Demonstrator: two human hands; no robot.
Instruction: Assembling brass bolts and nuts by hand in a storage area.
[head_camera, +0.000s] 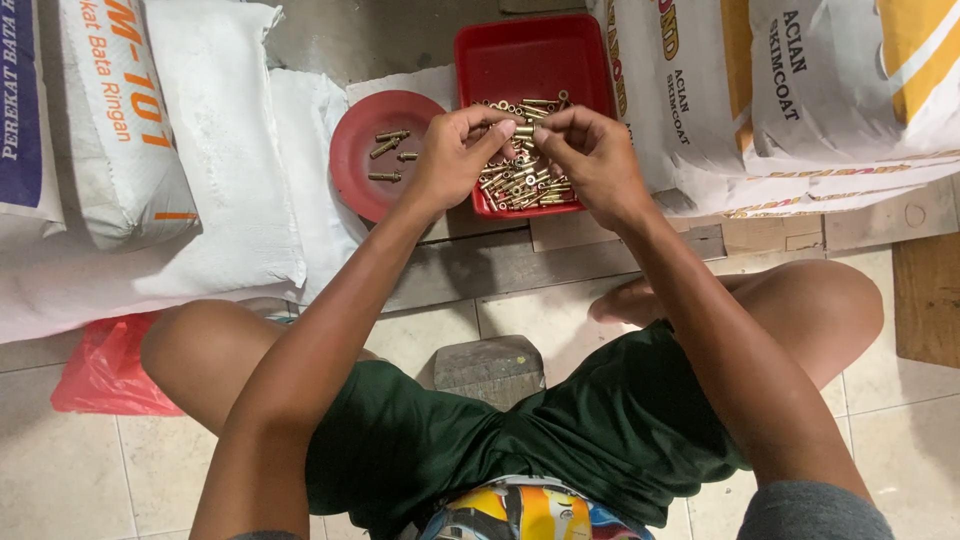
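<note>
White sacks (180, 150) far left. Round red lid (360, 180) holds few brass bolts (388, 148), lying mostly sideways. Left hand (455, 155) and right hand (590, 155) meet over red tray (530, 60); fingers of both pinch one small brass piece (523, 131), its direction too small to tell. Brass pile (520, 180) below.

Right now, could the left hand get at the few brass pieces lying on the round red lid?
Probably yes. The left hand is right beside the round red lid, and nothing covers the brass pieces on it. Its fingers are busy pinching a small brass part with the right hand.
</note>
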